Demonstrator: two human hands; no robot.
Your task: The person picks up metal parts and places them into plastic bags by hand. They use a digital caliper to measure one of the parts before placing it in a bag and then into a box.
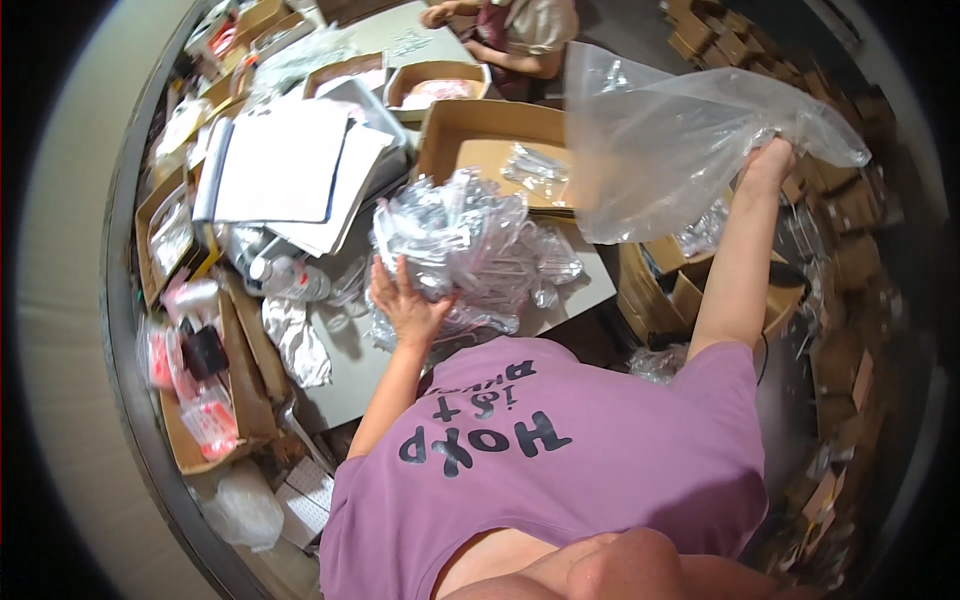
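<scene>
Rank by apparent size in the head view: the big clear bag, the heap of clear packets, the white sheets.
1. Big clear bag, held by the right hand.
2-3. Heap of clear packets, under the left hand, and white sheets look alike; no ranking.

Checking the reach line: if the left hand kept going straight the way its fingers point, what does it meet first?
The left hand already rests against the heap of clear plastic packets; it would push into that. Beyond lies the open cardboard box, though depth is unclear.

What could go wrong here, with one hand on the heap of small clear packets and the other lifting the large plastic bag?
1. The left hand only rests on the loose packet heap; packets may slide off the table edge.
2. The right hand pinches the large bag at one spot; it may slip.
</scene>
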